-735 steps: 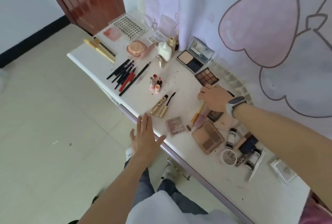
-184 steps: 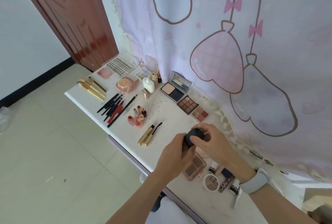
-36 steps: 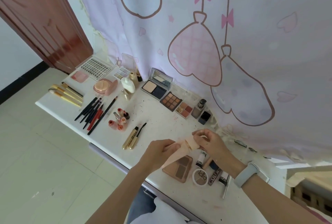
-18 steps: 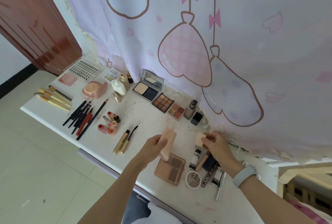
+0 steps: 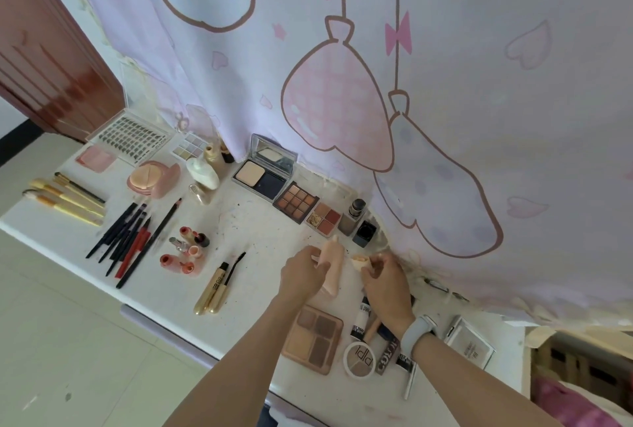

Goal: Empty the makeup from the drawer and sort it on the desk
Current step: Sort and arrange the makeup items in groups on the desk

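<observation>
Above the white desk [image 5: 260,221], left hand [image 5: 301,272] gripping a peach tube [image 5: 332,265], uncapped, nozzle pointing away toward the curtain [image 5: 445,84]. Just to its right, right hand [image 5: 385,281] pinching the tube's small peach cap [image 5: 360,260] at the fingertips, cap and tube close but apart. Grey watch [image 5: 418,332] strapped on the right wrist.

Directly beneath the left wrist, lying flat near the desk's front edge: a tan four-pan palette [image 5: 313,337]. Below the right hand: a round compact [image 5: 359,356], small black-and-white tubes [image 5: 361,320] and a clear flat case [image 5: 471,346] off past the watch.

Just beyond the hands, lined up along the curtain: a small dark square jar [image 5: 364,233], a glass bottle with dark cap [image 5: 352,217], a small four-pan palette [image 5: 323,217], a nine-pan brown palette [image 5: 294,201] and an open powder compact with mirror [image 5: 263,169].

Left of the left hand: a gold mascara tube with its wand [image 5: 219,284] beside it, then a cluster of small pink and red bottles [image 5: 183,250], a fan of black and red pencils [image 5: 132,238], and farthest out, gold-handled brushes [image 5: 65,197]. Farther back on that side: a pink cushion compact [image 5: 152,178], a white bottle [image 5: 202,173] and a tray of false lashes [image 5: 132,138].
</observation>
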Demonstrator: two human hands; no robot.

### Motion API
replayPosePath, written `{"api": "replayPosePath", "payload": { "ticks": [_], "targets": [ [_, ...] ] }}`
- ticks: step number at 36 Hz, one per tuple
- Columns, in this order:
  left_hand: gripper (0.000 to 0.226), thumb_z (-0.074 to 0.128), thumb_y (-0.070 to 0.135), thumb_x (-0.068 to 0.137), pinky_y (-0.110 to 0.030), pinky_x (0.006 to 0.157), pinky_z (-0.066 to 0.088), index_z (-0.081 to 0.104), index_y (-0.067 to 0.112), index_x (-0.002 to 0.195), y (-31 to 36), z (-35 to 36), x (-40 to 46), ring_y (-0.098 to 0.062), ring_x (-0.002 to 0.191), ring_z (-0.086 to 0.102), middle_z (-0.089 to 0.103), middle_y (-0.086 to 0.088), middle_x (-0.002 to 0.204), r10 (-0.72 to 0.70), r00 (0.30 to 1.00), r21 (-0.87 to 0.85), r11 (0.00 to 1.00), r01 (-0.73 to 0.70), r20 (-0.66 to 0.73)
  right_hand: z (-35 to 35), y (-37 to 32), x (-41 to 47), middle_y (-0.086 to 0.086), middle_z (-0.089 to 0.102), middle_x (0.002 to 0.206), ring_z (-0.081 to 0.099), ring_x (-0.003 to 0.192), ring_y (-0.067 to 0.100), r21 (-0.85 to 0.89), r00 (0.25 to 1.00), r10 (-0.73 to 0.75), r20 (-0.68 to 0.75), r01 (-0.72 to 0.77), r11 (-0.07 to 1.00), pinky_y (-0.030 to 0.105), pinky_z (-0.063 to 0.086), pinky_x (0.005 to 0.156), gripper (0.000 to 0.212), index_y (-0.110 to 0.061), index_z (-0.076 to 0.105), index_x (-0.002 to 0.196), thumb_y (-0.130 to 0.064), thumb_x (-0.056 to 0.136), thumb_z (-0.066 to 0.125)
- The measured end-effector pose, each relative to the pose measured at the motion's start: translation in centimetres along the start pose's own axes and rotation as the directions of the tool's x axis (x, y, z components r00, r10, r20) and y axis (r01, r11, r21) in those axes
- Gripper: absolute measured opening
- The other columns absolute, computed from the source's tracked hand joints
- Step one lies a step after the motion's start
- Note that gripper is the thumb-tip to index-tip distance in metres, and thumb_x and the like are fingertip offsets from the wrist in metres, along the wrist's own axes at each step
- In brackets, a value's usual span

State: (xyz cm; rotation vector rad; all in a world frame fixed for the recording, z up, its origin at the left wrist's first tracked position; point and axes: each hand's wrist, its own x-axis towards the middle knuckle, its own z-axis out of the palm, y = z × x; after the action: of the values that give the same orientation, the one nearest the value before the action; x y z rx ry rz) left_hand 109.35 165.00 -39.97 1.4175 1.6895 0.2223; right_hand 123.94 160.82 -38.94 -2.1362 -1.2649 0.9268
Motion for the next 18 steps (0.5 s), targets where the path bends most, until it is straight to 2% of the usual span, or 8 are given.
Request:
{"api": "replayPosePath", "payload": {
  "ticks": [3,6,12,18],
  "targets": [
    [0.032,0.054,0.027,0.093,-0.028,0.086,0.043,0.054,0.015,0.123,0.0,0.2,0.2,-0.021,0.103,0.057,0.059,-0.006,0.117,0.052,0.996,0.01,0.999,-0.052,-0.068,0.3,0.2,0.1,0.001,0.059,0.102,0.054,0.102,0.022,-0.123,1.0,-0.015,-0.019,0.013,0.992,0.045,0.043,0.091,0.019,-0.017,0.054,0.103,-0.016,0.085,0.059],
    [0.036,0.056,0.028,0.092,-0.028,0.087,0.041,0.052,0.016,0.126,-0.1,0.4,0.3,-0.022,0.105,0.054,0.054,-0.006,0.119,0.111,0.99,0.076,0.992,-0.104,-0.084,0.8,0.3,0.1,0.0,0.06,0.114,0.05,0.112,0.021,-0.271,0.996,-0.083,-0.044,0.068,0.96,0.04,0.039,0.094,0.027,-0.016,0.056,0.113,-0.02,0.086,0.056],
    [0.046,0.057,0.028,0.091,-0.032,0.097,0.04,0.046,0.021,0.135,-0.9,0.7,0.3,-0.02,0.119,0.043,0.047,-0.002,0.131,0.142,0.988,0.171,0.977,-0.13,-0.057,1.6,0.3,0.3,-0.002,0.061,0.108,0.048,0.108,0.02,-0.458,0.996,-0.083,-0.038,0.056,0.887,0.035,0.033,0.087,0.021,-0.019,0.058,0.105,-0.03,0.088,0.053],
    [0.044,0.057,0.03,0.091,-0.034,0.096,0.043,0.048,0.02,0.133,-1.0,0.8,0.6,-0.021,0.112,0.05,0.05,-0.004,0.124,0.135,0.99,0.162,0.979,-0.127,-0.041,2.1,-0.3,0.6,-0.002,0.062,0.106,0.049,0.106,0.019,-0.549,0.997,-0.058,-0.055,0.019,0.835,0.035,0.033,0.085,0.037,-0.018,0.06,0.1,-0.05,0.083,0.055]
  ]
}}
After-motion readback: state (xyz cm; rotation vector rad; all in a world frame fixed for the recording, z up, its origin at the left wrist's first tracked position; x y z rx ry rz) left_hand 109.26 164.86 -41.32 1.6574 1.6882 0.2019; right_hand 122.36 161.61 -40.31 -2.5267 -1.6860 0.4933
